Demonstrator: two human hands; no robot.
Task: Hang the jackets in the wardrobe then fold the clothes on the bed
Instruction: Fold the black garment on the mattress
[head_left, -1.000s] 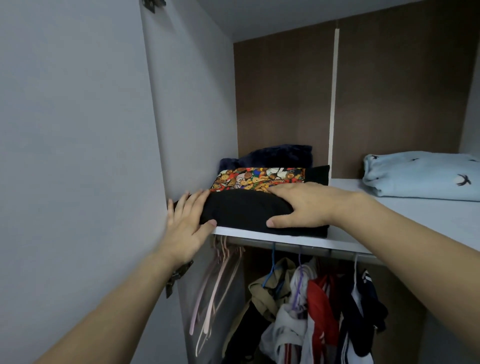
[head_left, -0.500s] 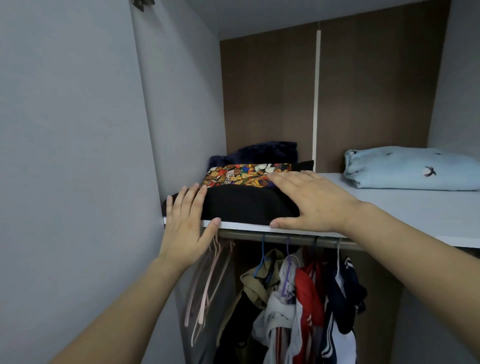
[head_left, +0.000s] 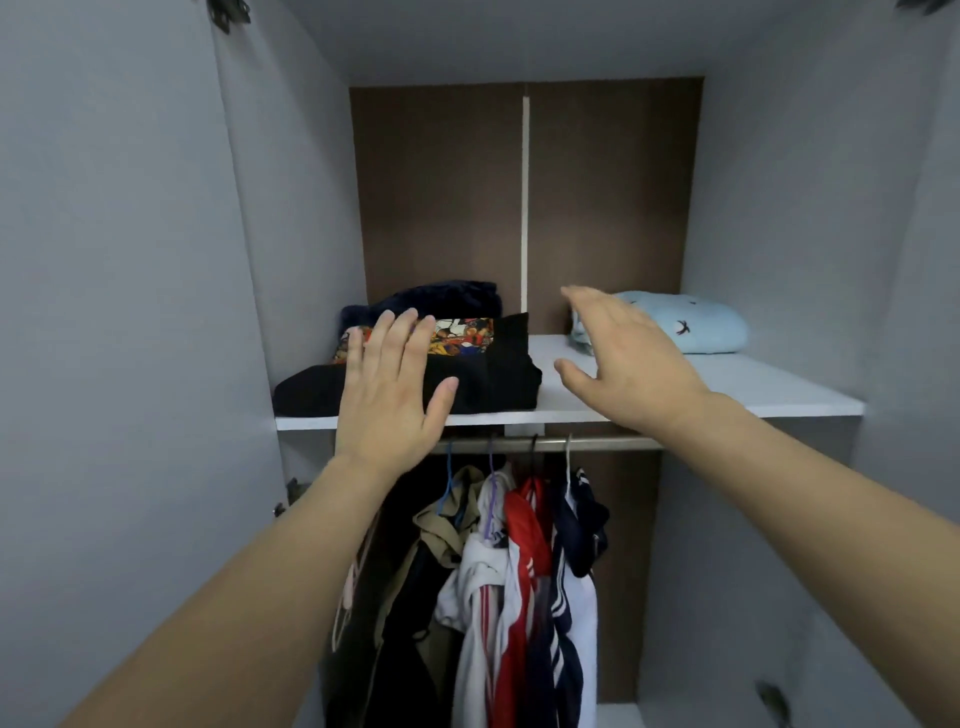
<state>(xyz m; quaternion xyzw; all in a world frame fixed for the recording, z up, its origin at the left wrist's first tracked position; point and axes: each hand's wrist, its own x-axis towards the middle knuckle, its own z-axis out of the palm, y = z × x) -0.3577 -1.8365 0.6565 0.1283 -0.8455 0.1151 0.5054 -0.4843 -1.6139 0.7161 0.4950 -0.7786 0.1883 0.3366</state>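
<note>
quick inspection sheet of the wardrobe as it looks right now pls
surface: white shelf above a hanging rail.
job's things: black folded garment at the shelf's left front, patterned cloth on it, dark blue pile behind; jackets hang on the rail.
clutter: light blue folded cloth at the shelf's right.
grippers: left hand and right hand open, holding nothing.
cables: nothing seen.
surroundings: grey walls, brown back panel.
</note>
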